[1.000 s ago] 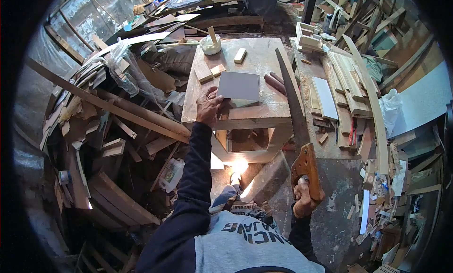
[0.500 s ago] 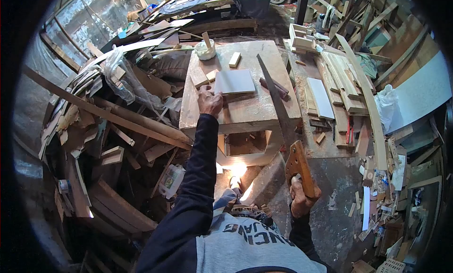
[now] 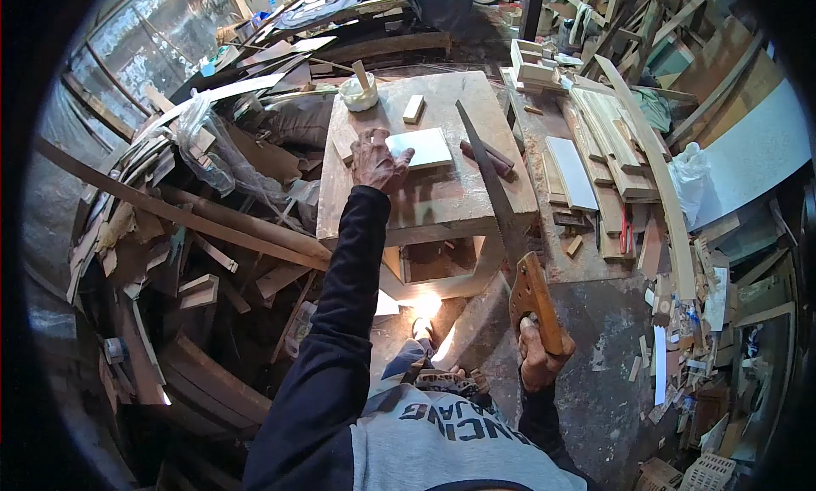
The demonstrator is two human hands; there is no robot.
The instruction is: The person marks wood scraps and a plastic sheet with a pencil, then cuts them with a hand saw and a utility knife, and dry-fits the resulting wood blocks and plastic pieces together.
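Note:
My left hand (image 3: pixel 377 160) rests on the near left corner of a flat grey square board (image 3: pixel 422 146), pressing it against the top of a wooden work table (image 3: pixel 442 204). A hand saw (image 3: pixel 491 182) is gripped by my right hand (image 3: pixel 537 357), which holds its brown wooden handle low at the right. Its long blade reaches up over the table's right edge, just right of the board. Small wood blocks (image 3: pixel 413 109) lie on the far part of the table.
A white cup with a stick (image 3: pixel 359 91) stands at the table's far left corner. Dark rods (image 3: pixel 488 158) lie right of the board. Planks and offcuts (image 3: pixel 605 143) cover a bench to the right. Scrap timber (image 3: pixel 195 228) is heaped at left.
My left hand has slid farther up the table, pushing the grey board away from me. The saw in my right hand has swung left, its blade now over the table.

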